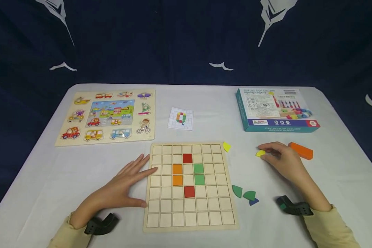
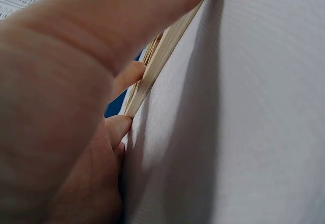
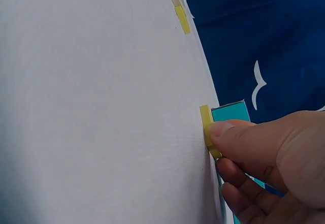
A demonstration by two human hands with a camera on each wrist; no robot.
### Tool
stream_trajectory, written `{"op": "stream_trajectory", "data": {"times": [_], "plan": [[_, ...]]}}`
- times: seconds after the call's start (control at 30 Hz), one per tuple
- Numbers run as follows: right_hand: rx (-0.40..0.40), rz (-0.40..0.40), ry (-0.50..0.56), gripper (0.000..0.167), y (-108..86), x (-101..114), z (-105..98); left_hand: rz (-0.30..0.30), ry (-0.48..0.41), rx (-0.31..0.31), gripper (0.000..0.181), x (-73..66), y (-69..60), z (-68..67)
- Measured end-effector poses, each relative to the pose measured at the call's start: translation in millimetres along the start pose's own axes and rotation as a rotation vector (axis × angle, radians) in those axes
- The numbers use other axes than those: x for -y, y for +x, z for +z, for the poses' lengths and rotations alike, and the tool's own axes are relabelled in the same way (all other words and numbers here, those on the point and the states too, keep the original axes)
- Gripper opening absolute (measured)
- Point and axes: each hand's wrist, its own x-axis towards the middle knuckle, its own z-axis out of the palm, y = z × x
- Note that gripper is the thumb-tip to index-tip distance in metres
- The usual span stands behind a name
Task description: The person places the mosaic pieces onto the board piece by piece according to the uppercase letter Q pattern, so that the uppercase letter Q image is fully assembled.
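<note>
My left hand (image 1: 124,186) lies spread at the left edge of a wooden grid board (image 1: 190,220), its thumb and fingers touching the frame. Red (image 1: 187,158), orange (image 1: 177,169) and green square tiles (image 1: 198,168) sit in some of the board's cells. Right of the board, my right hand (image 1: 282,160) pinches a yellow quarter-circle tile (image 1: 260,153) between thumb and fingers, at the table surface. In the right wrist view that yellow tile (image 3: 205,125) stands edge-on under the thumb. A second yellow quarter-circle tile (image 1: 226,146) lies by the board's top right corner.
Green quarter-circle tiles (image 1: 237,191) and a blue piece (image 1: 254,202) lie right of the board. An orange block (image 1: 301,151) is beside the right hand. Behind stand a pattern card (image 1: 180,119), a vehicle puzzle (image 1: 108,115) and a teal box (image 1: 277,110).
</note>
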Motion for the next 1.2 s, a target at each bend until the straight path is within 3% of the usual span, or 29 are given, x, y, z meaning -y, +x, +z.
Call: {"op": "stream_trajectory", "data": {"times": [0.5,0.9,1.2], "plan": [[-0.026,-0.026,-0.015,0.027,-0.1,5.7,-2.0,0.020,0.010,-0.011,0.095,1.3,-0.4,0.5],[0.029,-0.048,-0.090,0.022,-0.4,6.4,-10.5,0.012,0.015,-0.002,0.095,3.2,0.0,0.8],[0.049,-0.009,-0.064,0.017,1.2,16.1,-14.3,0.010,0.002,-0.001,0.095,1.1,0.1,0.4]]}}
